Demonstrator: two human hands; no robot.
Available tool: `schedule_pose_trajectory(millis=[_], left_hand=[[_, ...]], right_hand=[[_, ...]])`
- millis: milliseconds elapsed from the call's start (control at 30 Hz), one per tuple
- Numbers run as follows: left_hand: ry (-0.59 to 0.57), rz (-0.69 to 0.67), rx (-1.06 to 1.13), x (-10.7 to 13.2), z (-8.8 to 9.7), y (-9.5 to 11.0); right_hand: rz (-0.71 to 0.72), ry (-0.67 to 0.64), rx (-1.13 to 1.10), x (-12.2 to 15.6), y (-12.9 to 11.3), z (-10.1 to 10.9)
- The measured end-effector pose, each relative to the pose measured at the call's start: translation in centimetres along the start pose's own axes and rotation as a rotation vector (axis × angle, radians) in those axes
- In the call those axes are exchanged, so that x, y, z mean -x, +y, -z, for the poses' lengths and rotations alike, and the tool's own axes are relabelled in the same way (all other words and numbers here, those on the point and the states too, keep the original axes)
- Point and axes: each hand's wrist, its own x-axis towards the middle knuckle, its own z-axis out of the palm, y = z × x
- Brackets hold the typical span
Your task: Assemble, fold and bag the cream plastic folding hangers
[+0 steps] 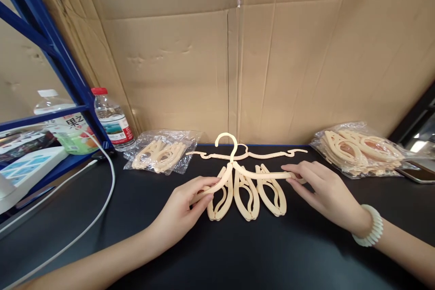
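Between my hands is a cream folding clothes hanger (258, 174), its arms spread and its hook pointing up and away from me. My left hand (192, 201) pinches the left arm near its end, and my right hand (319, 190) pinches the tip of the right arm. Partly behind and below it, three folded hangers lie in a row: a left one (222, 210), a middle one (249, 208) and a right one (277, 201). Another unfolded hanger (272, 155) rests farther back on the black table, its middle partly covered by the held hanger's hook.
Clear plastic bags of folded hangers lie at the back left (159, 152) and back right (360, 149). A red-capped bottle (113, 120) stands by a blue metal frame (50, 45). A white cable (112, 181) crosses the left side. Cardboard (176, 68) walls the back; a phone (419, 172) lies far right.
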Motion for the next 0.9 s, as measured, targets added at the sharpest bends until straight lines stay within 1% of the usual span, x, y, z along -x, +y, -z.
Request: schedule_pose_trajectory(millis=[33,100,167,233,333,400,633,733,900], left_hand=[[0.003,-0.01,-0.013,0.0,0.1,0.1],[0.066,-0.003,-0.016,0.0,0.3,0.2],[0.144,0.038,-0.004,0.0,0.4,0.1],[0.189,0.098,0.028,0.0,0.4,-0.1],[0.195,0.135,0.064,0.1,0.4,-0.3],[0.189,0.111,0.056,0.1,0.3,-0.2],[0.203,0.014,0.039,0.2,0.2,0.0],[0.199,-0.023,0.047,0.2,0.2,-0.1],[0.178,-0.075,0.048,0.2,0.2,0.0]], right_hand=[[0.005,-0.004,0.012,0.0,-0.1,0.1],[0.023,-0.015,0.039,-0.1,-0.1,0.2],[0.053,-0.033,0.075,-0.2,0.1,0.4],[0.083,-0.042,0.124,-0.3,0.3,0.5],[0.11,0.013,0.231,-0.4,0.2,0.8],[0.112,0.054,0.294,-0.4,0.0,1.0],[0.101,0.107,0.381,0.2,-0.7,0.9],[0.109,0.11,0.317,0.2,-1.1,0.7],[0.094,0.1,0.028,0.0,-2.2,0.1]])
